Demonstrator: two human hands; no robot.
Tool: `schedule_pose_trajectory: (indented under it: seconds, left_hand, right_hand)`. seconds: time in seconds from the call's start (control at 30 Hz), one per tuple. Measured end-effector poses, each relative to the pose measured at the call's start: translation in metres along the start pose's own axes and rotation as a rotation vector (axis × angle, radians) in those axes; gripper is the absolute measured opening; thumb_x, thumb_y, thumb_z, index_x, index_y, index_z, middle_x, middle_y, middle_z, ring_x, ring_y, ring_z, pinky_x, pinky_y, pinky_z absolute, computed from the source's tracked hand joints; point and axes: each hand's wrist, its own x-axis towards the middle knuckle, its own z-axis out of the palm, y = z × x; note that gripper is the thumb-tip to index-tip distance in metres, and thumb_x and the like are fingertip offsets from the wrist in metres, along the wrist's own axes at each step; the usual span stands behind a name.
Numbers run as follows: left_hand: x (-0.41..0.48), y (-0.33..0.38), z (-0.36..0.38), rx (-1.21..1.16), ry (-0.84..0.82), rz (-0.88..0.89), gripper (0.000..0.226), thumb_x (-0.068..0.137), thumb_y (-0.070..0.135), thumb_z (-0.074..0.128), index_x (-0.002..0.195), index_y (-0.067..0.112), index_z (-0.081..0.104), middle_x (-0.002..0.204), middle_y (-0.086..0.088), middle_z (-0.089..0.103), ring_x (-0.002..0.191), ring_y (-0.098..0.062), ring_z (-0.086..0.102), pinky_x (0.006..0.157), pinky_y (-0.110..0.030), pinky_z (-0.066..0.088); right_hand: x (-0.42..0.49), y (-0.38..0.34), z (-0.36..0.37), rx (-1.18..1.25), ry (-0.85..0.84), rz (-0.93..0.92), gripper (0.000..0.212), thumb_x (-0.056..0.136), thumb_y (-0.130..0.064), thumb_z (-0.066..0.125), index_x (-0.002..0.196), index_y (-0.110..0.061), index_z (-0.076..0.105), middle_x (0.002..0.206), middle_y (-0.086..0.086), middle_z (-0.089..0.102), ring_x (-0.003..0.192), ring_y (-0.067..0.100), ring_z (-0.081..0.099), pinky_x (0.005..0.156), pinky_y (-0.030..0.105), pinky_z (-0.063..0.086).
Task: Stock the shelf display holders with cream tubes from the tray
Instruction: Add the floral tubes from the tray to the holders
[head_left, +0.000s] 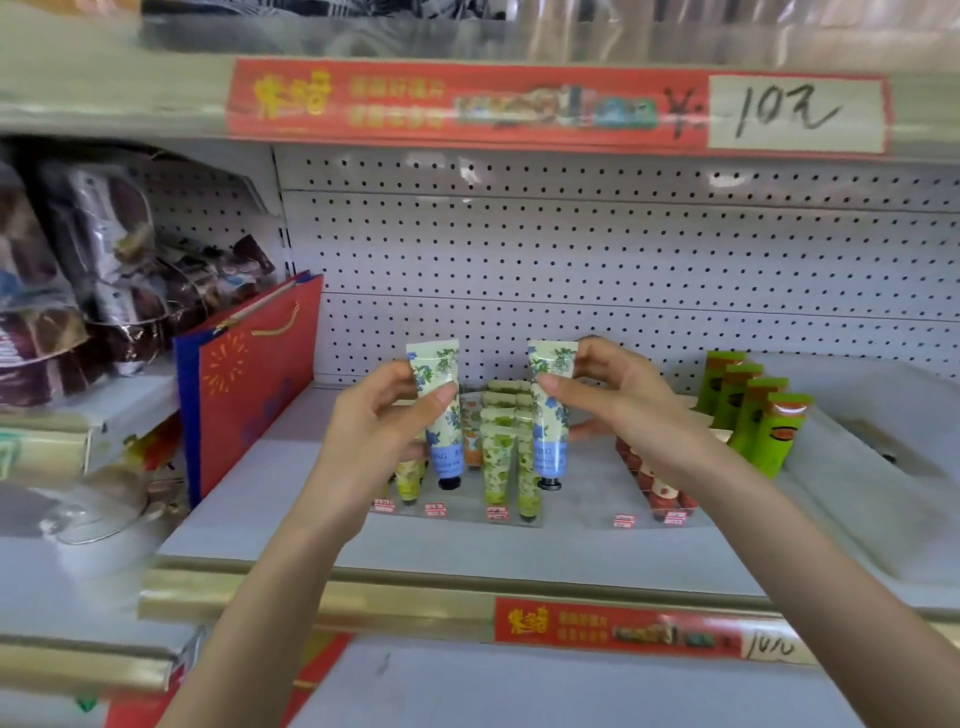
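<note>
Beside a red gift bag (249, 374) on a shop shelf (571, 551), a person's left hand (374, 421) pinches a blue-flowered tube (439, 415) between thumb and curled fingers (441, 394), gripping it above its middle. The tube stands nearly upright, crimped end up and black cap down, with the cap hanging just above the clear display holder (465, 518), left of a row of green-leaf tubes (493, 457) already standing there. The right hand (618, 400) holds a second blue-flowered tube (550, 421) the same way, cap down, just right of that green row. Each hand appears equally near its slot, so the coming move looks like a straight lowering along each tube's long axis. Red tubes (660, 486) and green bottles (758, 415) stand further right. The tray is not in view.
</note>
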Motion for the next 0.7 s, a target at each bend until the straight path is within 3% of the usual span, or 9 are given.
schedule_pose_trajectory:
  seconds: [0.23, 0.3, 0.4, 0.53, 0.7]
  left_hand:
    - [0.017, -0.005, -0.01, -0.025, 0.05, 0.01, 0.018, 0.085, 0.015, 0.063, 0.103, 0.011, 0.063, 0.091, 0.003, 0.065, 0.068, 0.007, 0.062, 0.059, -0.02, 0.055]
    - [0.021, -0.005, -0.011, -0.017, 0.064, 0.017, 0.018, 0.085, 0.016, 0.063, 0.103, 0.012, 0.063, 0.091, 0.003, 0.064, 0.068, 0.007, 0.062, 0.06, -0.019, 0.056]
    - [0.027, -0.007, -0.019, 0.013, 0.088, 0.03, 0.018, 0.085, 0.018, 0.064, 0.102, 0.013, 0.064, 0.097, -0.003, 0.066, 0.079, -0.005, 0.065, 0.07, -0.03, 0.057]
    - [0.036, -0.01, -0.031, 0.013, 0.095, 0.048, 0.013, 0.085, 0.017, 0.063, 0.098, 0.015, 0.065, 0.106, -0.013, 0.067, 0.092, -0.023, 0.065, 0.07, -0.034, 0.058]
    - [0.048, -0.015, -0.049, -0.015, 0.096, 0.034, 0.011, 0.085, 0.018, 0.065, 0.096, 0.018, 0.065, 0.105, -0.011, 0.068, 0.095, -0.026, 0.066, 0.069, -0.036, 0.059]
  right_hand:
    - [0.02, 0.005, 0.001, -0.033, -0.027, 0.001, 0.016, 0.085, -0.018, 0.064, 0.098, -0.009, 0.06, 0.103, 0.012, 0.065, 0.086, 0.011, 0.067, 0.064, 0.026, 0.057]
    - [0.028, 0.007, -0.001, -0.05, -0.029, -0.003, 0.026, 0.085, -0.019, 0.065, 0.102, -0.002, 0.058, 0.108, 0.019, 0.063, 0.093, 0.019, 0.066, 0.066, 0.027, 0.058]
    - [0.042, 0.007, -0.001, -0.07, -0.006, -0.028, 0.041, 0.083, -0.022, 0.067, 0.107, 0.007, 0.051, 0.113, 0.025, 0.058, 0.096, 0.024, 0.064, 0.066, 0.026, 0.057]
    - [0.058, 0.007, 0.008, -0.068, -0.006, -0.058, 0.042, 0.084, -0.02, 0.067, 0.106, 0.01, 0.048, 0.113, 0.024, 0.058, 0.085, 0.013, 0.064, 0.064, 0.022, 0.056]
    - [0.076, 0.004, 0.034, -0.104, -0.052, -0.022, 0.027, 0.081, -0.018, 0.071, 0.101, -0.007, 0.056, 0.112, 0.023, 0.06, 0.088, 0.019, 0.066, 0.071, 0.025, 0.058]
